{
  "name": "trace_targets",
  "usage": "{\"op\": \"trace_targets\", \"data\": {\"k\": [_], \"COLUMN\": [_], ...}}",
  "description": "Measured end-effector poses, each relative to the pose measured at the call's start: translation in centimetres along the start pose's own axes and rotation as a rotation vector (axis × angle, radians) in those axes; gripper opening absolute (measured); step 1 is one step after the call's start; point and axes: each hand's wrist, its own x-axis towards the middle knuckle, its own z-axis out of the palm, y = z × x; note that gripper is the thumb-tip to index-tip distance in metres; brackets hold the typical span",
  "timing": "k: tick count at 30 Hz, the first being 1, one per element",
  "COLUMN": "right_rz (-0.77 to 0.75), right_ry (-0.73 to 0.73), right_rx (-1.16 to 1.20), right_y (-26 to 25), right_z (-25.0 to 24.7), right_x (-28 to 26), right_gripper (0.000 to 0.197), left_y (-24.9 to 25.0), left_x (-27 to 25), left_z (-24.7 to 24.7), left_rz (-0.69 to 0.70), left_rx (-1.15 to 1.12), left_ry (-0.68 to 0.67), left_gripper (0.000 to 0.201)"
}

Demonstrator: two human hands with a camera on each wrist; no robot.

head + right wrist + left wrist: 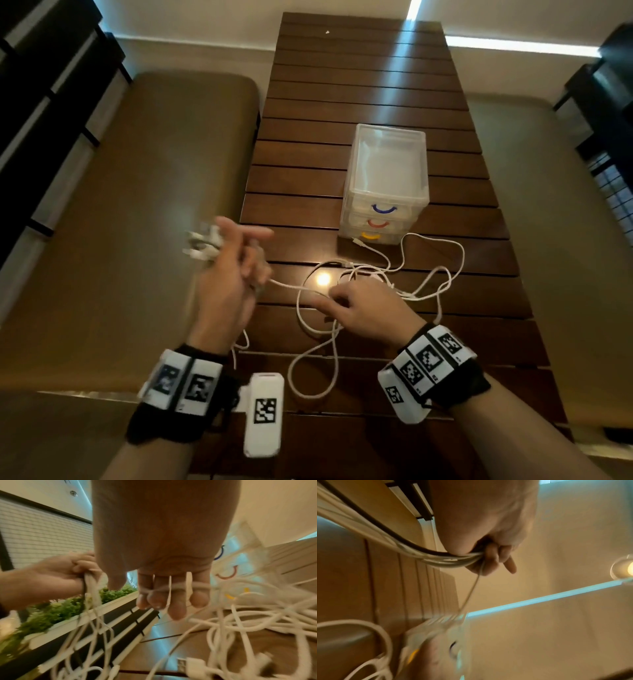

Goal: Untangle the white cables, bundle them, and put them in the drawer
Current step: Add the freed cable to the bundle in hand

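White cables [373, 277] are being gripped in a bunch by the raised left hand [233, 260]; one strand is being hooked by the right hand [359, 305], fingers curled, above the counter [342, 85] tangle.

White cables [373, 274] — brown slatted table [359, 85] — blue, red, yellow drawer handles [384, 209].

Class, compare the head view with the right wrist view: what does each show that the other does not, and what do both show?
Only the head view shows the whole slatted table, the padded bench beside it, the wrist bands and the yellow-handled bottom drawer's place in the drawer box.

Only the right wrist view shows a cable looped across the right hand's fingers, a plug lying close by, and green plants behind.

Both show the left hand gripping gathered white cables, the right hand at the loose tangle, and the drawer box.
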Motion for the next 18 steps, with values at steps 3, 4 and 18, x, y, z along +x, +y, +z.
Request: {"op": "trace_targets", "data": {"k": [3, 4, 18], "right_rz": [0.099, 0.104, 0.02], "right_ry": [-0.019, -0.001, 0.07], "right_rx": [0.035, 0.055, 0.285], "right_y": [2.9, 3.6, 0.4], "right_z": [-0.4, -0.5, -0.4], "right_x": [-1.0, -1.4, -1.7], "right_gripper": [0.072, 0.072, 0.011], "left_y": [3.3, 3.8, -6.2], "left_x": [1.5, 1.6, -0.9], "left_z": [-1.5, -1.9, 2.8], "left_rz": [0.08, 0.092, 0.045], "left_rx": [-0.017, 0.057, 1.252], "left_ry": [0.064, 0.04, -0.428], "left_gripper": [0.052, 0.049, 0.017]}}
